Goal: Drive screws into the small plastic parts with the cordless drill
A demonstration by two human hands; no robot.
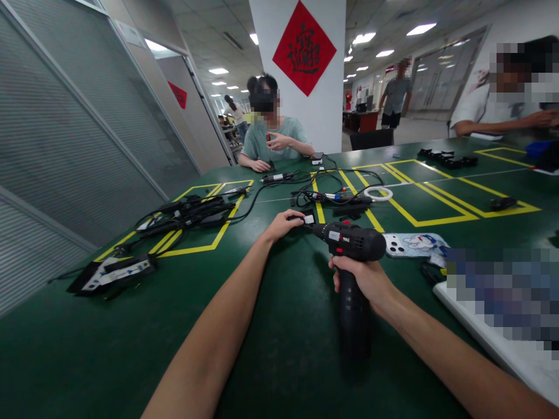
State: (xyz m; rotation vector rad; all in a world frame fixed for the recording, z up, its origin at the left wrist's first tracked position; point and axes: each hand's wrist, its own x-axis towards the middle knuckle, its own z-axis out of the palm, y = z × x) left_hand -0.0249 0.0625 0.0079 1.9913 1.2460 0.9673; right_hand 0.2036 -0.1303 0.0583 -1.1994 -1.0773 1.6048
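My right hand (pixel 362 279) is wrapped round the grip of a black cordless drill (pixel 356 241) with red buttons. The drill points left and away, and its tip meets a small black part with a white label (pixel 309 219) on the table. Against that part rest the fingers of my left hand (pixel 283 226), bent and holding it down. The drill's bit is thin and hard to make out at the contact. Just beyond lie a dark flat piece (pixel 349 210) and a cable with a blue section (pixel 334 198).
Tangled black cables and adapters (pixel 187 212) lie at left, near a black-and-white strip (pixel 117 272). A phone in a cartoon case (pixel 417 244) is right of the drill. Yellow tape (pixel 419 223) marks the green table (pixel 279 349). A person (pixel 273 139) sits opposite, another at far right.
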